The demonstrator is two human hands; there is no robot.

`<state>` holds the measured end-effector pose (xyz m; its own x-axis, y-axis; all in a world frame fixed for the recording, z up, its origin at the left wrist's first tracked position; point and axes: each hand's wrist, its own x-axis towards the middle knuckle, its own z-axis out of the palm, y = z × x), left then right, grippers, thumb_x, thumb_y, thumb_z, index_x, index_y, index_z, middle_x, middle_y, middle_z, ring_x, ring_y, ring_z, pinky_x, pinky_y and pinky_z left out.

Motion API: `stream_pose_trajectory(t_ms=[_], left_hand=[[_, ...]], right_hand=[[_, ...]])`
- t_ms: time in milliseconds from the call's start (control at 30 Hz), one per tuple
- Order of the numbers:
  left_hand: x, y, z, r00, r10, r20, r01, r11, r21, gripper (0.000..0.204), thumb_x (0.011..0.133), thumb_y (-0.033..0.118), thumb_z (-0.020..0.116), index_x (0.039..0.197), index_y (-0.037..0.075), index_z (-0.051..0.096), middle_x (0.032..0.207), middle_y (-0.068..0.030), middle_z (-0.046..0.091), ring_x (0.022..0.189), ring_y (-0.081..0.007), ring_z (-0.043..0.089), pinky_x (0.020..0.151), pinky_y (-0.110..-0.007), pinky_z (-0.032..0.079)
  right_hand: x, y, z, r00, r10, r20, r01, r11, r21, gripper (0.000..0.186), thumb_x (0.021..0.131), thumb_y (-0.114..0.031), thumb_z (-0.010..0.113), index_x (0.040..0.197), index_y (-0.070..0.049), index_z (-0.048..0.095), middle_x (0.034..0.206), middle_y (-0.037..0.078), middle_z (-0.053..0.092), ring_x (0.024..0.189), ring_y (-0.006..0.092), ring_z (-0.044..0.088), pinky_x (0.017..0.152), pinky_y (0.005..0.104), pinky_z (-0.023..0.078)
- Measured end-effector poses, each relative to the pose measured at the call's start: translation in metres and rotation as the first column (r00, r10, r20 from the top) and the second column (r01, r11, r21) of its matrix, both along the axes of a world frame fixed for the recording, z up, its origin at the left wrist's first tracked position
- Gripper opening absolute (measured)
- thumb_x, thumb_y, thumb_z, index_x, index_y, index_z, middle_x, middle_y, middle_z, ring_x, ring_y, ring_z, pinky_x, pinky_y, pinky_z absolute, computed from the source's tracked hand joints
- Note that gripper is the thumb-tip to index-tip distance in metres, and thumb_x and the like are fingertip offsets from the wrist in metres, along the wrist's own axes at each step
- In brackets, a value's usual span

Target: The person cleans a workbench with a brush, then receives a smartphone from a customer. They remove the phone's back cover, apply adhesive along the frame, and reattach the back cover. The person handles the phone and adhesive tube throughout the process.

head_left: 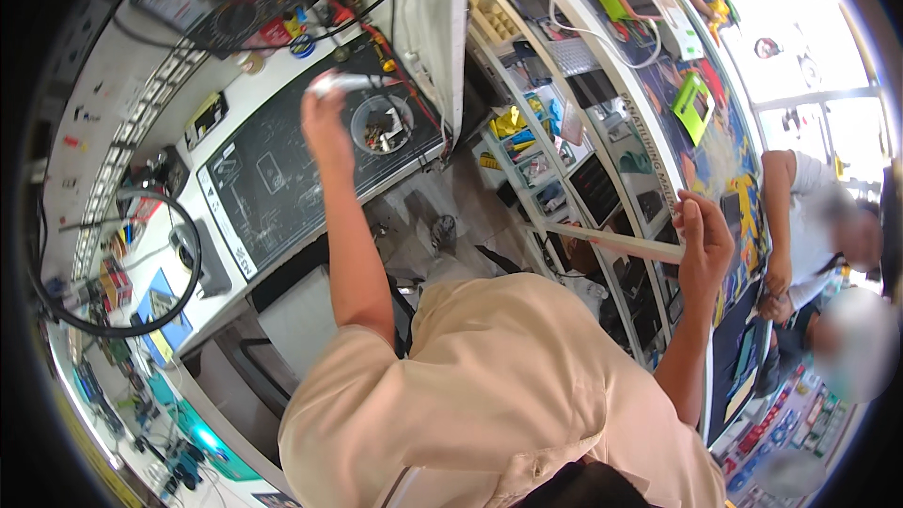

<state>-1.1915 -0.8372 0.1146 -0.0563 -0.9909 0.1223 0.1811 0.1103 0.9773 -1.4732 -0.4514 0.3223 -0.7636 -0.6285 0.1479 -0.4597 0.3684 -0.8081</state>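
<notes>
My left hand [326,127] reaches over the dark work mat [259,190], blurred by motion. Its fingers are closed around a white tube-like thing with a red mark [337,84], whose narrow grey end points right. Just below that end, a round clear tub [383,152] with small mixed bits in it stands on the mat. Off to the right, my right hand [705,240] is raised beside the display counter, fingers curled together. A long pale strip [611,239] runs up to this hand; whether the fingers grip it or it belongs to the case, I cannot tell.
A glass display counter [649,150] with stocked shelves stands at right, a bright green device [694,105] on top. People sit beyond it. A black ring on a cable [193,254] hangs at left. Red and black leads [404,75] cross behind the tub.
</notes>
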Motion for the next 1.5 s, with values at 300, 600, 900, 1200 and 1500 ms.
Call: stream_pose_trajectory(t_ms=[300, 600, 900, 1200, 1500], left_hand=[[0.003, 0.134, 0.136, 0.739, -0.672, 0.054, 0.67, 0.722, -0.173, 0.063, 0.089, 0.058, 0.074, 0.106, -0.002, 0.067, 0.098, -0.0091, 0.062, 0.093, -0.0198, 0.058, 0.085, -0.034, 0.044], [-0.185, 0.305, 0.179, 0.428, -0.902, 0.052, 0.876, 0.4, -0.27, 0.045, 0.096, 0.032, 0.076, 0.123, -0.001, 0.064, 0.12, -0.0039, 0.057, 0.11, -0.015, 0.054, 0.1, -0.033, 0.043], [-0.3, 0.475, 0.21, 0.332, -0.755, 0.566, 0.846, -0.027, -0.532, 0.013, 0.087, 0.008, 0.078, 0.096, 0.005, 0.069, 0.099, -0.008, 0.064, 0.102, -0.0254, 0.055, 0.097, -0.037, 0.042], [-0.357, 0.611, 0.216, 0.216, -0.768, 0.603, 0.853, -0.151, -0.499, 0.005, 0.091, 0.01, 0.073, 0.094, 0.007, 0.069, 0.097, -0.0066, 0.067, 0.1, -0.0282, 0.056, 0.095, -0.041, 0.041], [-0.372, 0.637, 0.204, -0.027, -0.978, 0.206, 0.977, -0.07, -0.202, 0.02, 0.105, 0.024, 0.066, 0.107, 0.005, 0.065, 0.102, 0.0025, 0.061, 0.097, -0.0063, 0.051, 0.09, -0.024, 0.04]], right_hand=[[0.05, -0.035, -0.015, 0.847, 0.513, 0.139, -0.488, 0.854, -0.179, 0.037, 0.095, -0.024, 0.076, 0.127, -0.007, 0.07, 0.122, 0.013, 0.07, 0.113, 0.0281, 0.066, 0.097, 0.0392, 0.051], [0.027, 0.073, -0.017, 0.97, 0.194, 0.147, -0.153, 0.956, -0.251, 0.026, 0.095, -0.022, 0.066, 0.114, -0.006, 0.061, 0.097, 0.018, 0.07, 0.091, 0.0409, 0.067, 0.078, 0.0449, 0.052], [-0.009, 0.295, -0.005, 0.92, -0.386, -0.074, 0.389, 0.92, 0.038, 0.033, 0.09, -0.026, 0.071, 0.12, -0.01, 0.066, 0.102, 0.014, 0.072, 0.094, 0.0379, 0.07, 0.079, 0.0462, 0.055], [-0.022, 0.42, 0.002, 0.75, -0.563, -0.346, 0.569, 0.817, -0.096, 0.037, 0.087, -0.023, 0.08, 0.116, -0.005, 0.067, 0.09, 0.014, 0.066, 0.08, 0.0353, 0.066, 0.07, 0.044, 0.053], [-0.028, 0.41, -0.008, 0.747, -0.662, -0.065, 0.608, 0.719, -0.336, 0.043, 0.09, -0.017, 0.082, 0.127, -0.003, 0.065, 0.093, 0.008, 0.068, 0.074, 0.0155, 0.062, 0.065, 0.0308, 0.051]])
